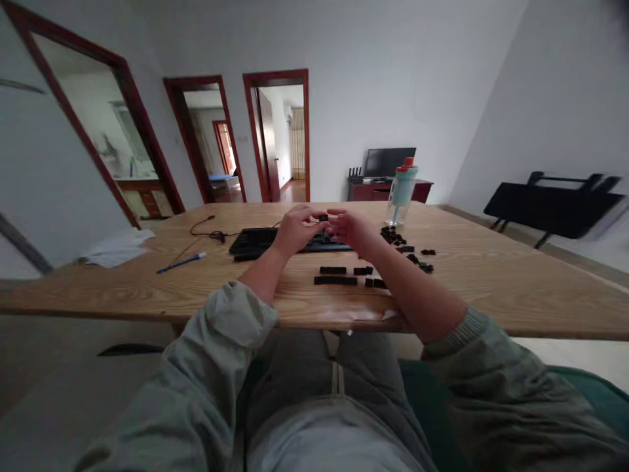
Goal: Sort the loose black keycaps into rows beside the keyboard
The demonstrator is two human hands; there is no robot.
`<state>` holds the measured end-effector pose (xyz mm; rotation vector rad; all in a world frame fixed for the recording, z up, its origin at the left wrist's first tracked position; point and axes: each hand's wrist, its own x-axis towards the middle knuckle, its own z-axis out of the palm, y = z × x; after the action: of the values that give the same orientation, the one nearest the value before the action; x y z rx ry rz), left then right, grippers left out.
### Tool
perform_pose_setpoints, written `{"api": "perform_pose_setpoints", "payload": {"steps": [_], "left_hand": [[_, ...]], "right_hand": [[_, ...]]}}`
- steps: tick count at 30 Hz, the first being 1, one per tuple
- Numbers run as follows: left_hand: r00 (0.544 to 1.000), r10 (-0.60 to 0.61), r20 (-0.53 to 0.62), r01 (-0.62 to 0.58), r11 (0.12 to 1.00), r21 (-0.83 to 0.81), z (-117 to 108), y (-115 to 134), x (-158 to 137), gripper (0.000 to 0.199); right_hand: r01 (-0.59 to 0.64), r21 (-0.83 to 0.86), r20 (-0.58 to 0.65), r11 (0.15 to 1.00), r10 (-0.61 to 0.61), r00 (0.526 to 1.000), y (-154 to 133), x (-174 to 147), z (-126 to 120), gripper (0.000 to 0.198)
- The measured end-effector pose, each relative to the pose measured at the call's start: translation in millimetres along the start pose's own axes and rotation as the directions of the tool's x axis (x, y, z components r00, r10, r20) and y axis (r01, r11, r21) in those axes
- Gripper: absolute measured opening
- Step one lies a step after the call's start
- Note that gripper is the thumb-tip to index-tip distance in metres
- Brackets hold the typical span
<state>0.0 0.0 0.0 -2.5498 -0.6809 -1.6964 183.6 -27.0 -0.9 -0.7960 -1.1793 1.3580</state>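
Black keycap pinched in left hand, held above keyboard; right hand, fingers parted, poised just right of keycap, contact not discernible. Keyboard laid lengthwise left to right on table, beneath both hands.

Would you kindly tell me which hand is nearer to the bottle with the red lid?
The right hand, which is left of the bottle; the left hand is farther left, holding a small black piece.

The wooden table carries a keyboard, black keycaps, a slim blue tool and a bottle.
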Motion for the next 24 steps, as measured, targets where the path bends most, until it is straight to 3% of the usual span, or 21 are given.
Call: {"api": "perform_pose_setpoints", "payload": {"steps": [3, 8, 17, 24], "left_hand": [[1.000, -0.010, 0.008, 0.010, 1.000, -0.022, 3.9, -0.6, -2.3, 0.022], [1.000, 0.004, 0.028, -0.002, 0.999, -0.044, 8.2, 1.2, -4.1, 0.024], [0.995, 0.028, 0.091, -0.030, 0.999, 0.020, 4.4, 0.0, -4.1, 0.023], [0.993, -0.054, 0.110, 0.051, 0.998, 0.026, 4.6, -0.2, -5.7, 0.024]], "right_hand": [[-0.046, -0.008, 0.039, 0.999, 0.046, 0.998, 3.1, -2.9, -1.7, 0.012], [-0.044, 0.002, 0.129, 0.999, 0.043, 0.991, 5.9, -7.6, -3.0, 0.010], [0.043, -0.037, 0.040, 0.998, -0.041, 0.998, 6.8, -4.0, -7.2, 0.016], [0.081, -0.077, 0.026, 0.994, -0.080, 0.996, 8.0, -1.9, -9.2, 0.016]]}}
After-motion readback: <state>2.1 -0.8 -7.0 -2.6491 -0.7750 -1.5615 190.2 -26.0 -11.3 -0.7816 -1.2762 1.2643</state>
